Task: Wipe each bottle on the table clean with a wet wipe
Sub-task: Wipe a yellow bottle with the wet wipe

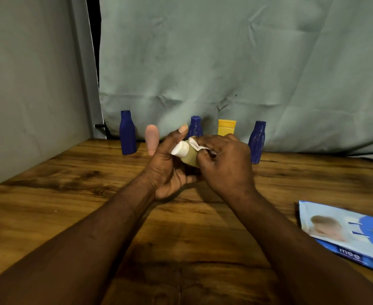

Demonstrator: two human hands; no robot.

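left hand (170, 166) grips the pale bottle (186, 155) above the table (71, 194) — right hand (226, 166) pinches the wet wipe (197, 146) against it. behind, the hands partly hide a blue bottle (195, 126) and a yellow bottle (226, 127); wipe pack (346, 230) lies right.

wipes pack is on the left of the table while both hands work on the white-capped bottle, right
No, the head view shows the wipes pack on the right of the table. The rest holds: the left hand holds the white-capped bottle and the right hand rubs it with a wet wipe.
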